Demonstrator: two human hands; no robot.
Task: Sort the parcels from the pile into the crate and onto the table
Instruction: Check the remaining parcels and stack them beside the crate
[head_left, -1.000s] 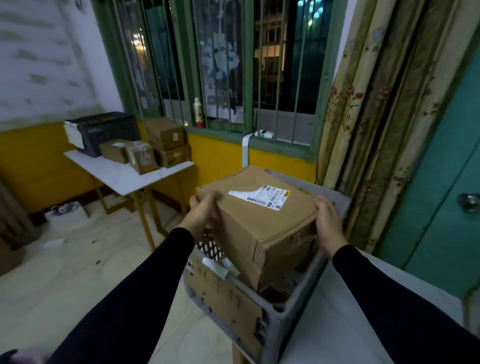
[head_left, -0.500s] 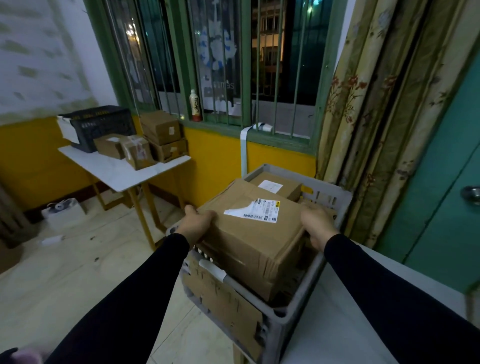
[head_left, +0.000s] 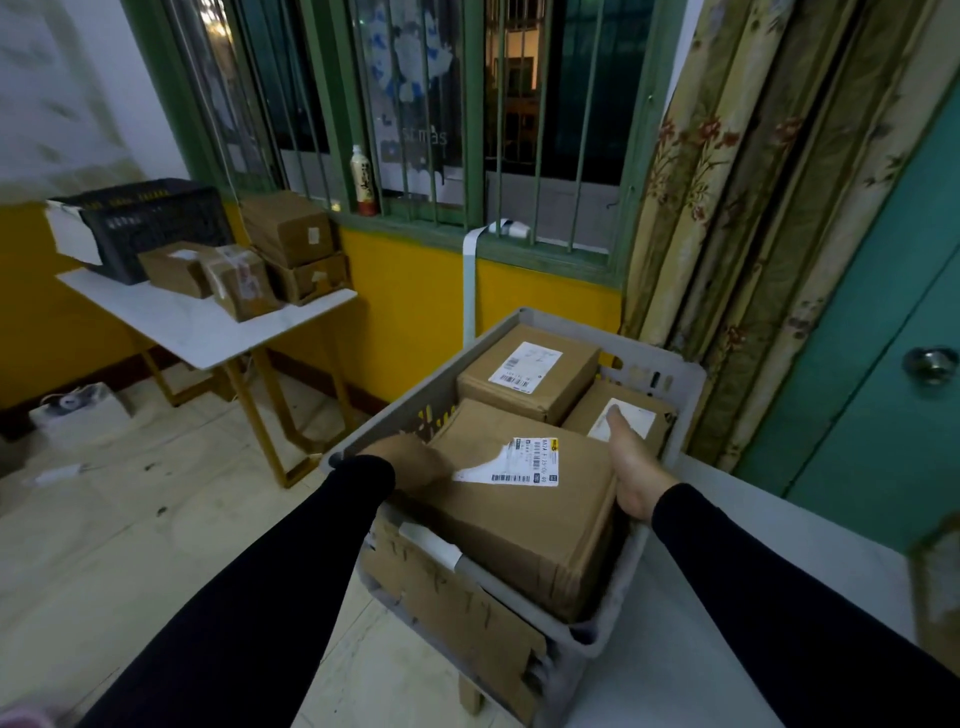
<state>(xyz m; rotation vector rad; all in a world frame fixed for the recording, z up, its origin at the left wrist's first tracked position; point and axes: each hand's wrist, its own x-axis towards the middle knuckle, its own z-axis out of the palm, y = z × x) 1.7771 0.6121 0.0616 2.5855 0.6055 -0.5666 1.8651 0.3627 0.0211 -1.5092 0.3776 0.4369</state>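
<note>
A large brown cardboard parcel (head_left: 524, 525) with a white barcode label lies inside the grey plastic crate (head_left: 660, 374) in front of me. My left hand (head_left: 410, 460) presses its left side and my right hand (head_left: 631, 467) grips its right side. Two smaller labelled parcels sit at the back of the crate: one at the far left (head_left: 530, 371), one at the far right (head_left: 623, 421) partly behind my right hand. The crate stands on a white table (head_left: 727, 623), with a cardboard sheet (head_left: 447, 613) on its front wall.
A second white table (head_left: 197, 327) on gold legs stands at the left with a dark crate (head_left: 150, 223) and several brown parcels (head_left: 291, 244). A bottle (head_left: 363, 182) stands on the barred window's sill. Curtains (head_left: 727, 234) and a teal door (head_left: 893, 364) are to the right.
Both hands lowered the large parcel from above the rim down into the crate's near part. The two parcels behind it came into view.
</note>
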